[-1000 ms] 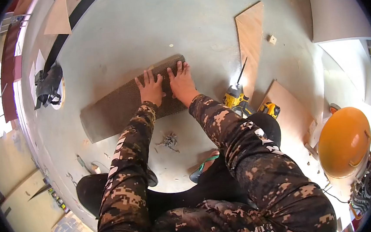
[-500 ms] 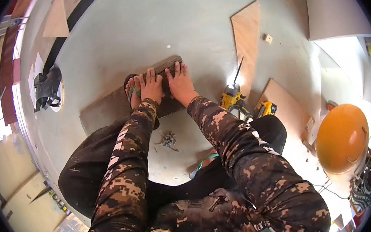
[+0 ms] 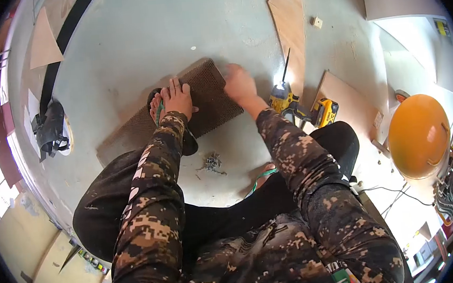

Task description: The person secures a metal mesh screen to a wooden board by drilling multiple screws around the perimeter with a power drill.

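Observation:
A brown perforated metal mesh sheet (image 3: 212,92) lies at a slant on the floor, with a sandalled foot standing on it. My left hand (image 3: 178,98) rests flat on the sheet beside that foot, fingers stretched forward. At the sheet's right edge, my right hand (image 3: 240,84) is smeared by motion and its fingers are not distinct. A small heap of screws (image 3: 213,163) lies on the floor between my legs. To the right of my right hand is a yellow and black cordless drill (image 3: 285,97) with a long bit pointing away from me.
A long wooden offcut (image 3: 289,25) lies beyond the drill, near a small wooden block (image 3: 317,22). A yellow battery tool (image 3: 326,111) sits by my right knee on a wooden board. An orange hard hat (image 3: 419,137) is farther right. A black object (image 3: 51,128) lies at left.
My right hand has come off the top of the mesh sheet and moved right to its edge. The left hand stays on the sheet. The view has shifted slightly.

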Available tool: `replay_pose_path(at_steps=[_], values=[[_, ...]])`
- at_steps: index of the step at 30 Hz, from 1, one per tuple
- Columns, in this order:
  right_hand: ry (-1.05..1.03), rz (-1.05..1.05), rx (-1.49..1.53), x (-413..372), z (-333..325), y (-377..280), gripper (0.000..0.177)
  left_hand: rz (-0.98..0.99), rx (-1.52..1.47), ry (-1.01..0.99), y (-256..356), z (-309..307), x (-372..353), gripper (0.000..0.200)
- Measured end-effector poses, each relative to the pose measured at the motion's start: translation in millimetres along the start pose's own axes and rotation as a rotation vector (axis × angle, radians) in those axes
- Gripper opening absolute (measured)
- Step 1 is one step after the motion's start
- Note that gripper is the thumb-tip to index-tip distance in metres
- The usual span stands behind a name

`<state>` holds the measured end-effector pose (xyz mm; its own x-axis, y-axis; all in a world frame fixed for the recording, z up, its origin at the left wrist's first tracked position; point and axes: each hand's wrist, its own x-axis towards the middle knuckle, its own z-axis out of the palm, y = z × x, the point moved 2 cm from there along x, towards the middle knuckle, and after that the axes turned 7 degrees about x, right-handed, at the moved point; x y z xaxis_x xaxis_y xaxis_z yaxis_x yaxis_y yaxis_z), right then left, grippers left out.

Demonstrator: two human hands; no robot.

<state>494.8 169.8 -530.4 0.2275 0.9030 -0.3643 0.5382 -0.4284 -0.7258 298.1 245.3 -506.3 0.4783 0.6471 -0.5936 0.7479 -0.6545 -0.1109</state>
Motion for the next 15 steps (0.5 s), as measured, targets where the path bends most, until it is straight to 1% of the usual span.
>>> replay_pose_path(at_steps=[2,3,5,6,7,8,9,10,11,12,14,15], values=[[0.132,0.199,0.24,-8,-8,24,0.037,-0.021,0.0,-0.021,0,-5,-3,0.073],[0.137,0.202,0.235,-11,-11,32,0.037,-0.035,-0.024,-0.056,1,-11,-4,0.074],[0.028,0.085,0.209,-23,-7,41,0.026,-0.043,-0.051,-0.099,3,-7,-8,0.075],[0.023,0.09,0.206,-29,-2,44,0.026,-0.062,-0.091,0.013,3,-1,-11,0.069],[0.14,0.176,0.188,-36,2,48,0.024,-0.083,-0.13,0.125,3,5,-16,0.064],[0.259,0.258,0.169,-40,1,49,0.022,-0.086,-0.133,0.123,4,4,-23,0.064],[0.254,0.257,0.167,-43,0,50,0.022,0.027,-0.16,0.193,8,0,-31,0.058],[0.231,0.239,0.101,-49,-3,52,0.021,0.142,-0.189,0.258,13,-1,-40,0.052],[0.207,0.222,0.037,-55,-7,52,0.02,0.288,-0.209,0.202,20,14,-47,0.046],[0.202,0.219,0.037,-55,-13,50,0.02,0.433,-0.227,0.153,27,28,-52,0.04],[0.116,0.221,0.027,-48,-28,47,0.022,0.52,-0.021,-0.183,52,56,-65,0.034],[0.116,0.213,0.026,-44,-41,41,0.022,0.562,-0.016,-0.291,61,66,-77,0.027]])
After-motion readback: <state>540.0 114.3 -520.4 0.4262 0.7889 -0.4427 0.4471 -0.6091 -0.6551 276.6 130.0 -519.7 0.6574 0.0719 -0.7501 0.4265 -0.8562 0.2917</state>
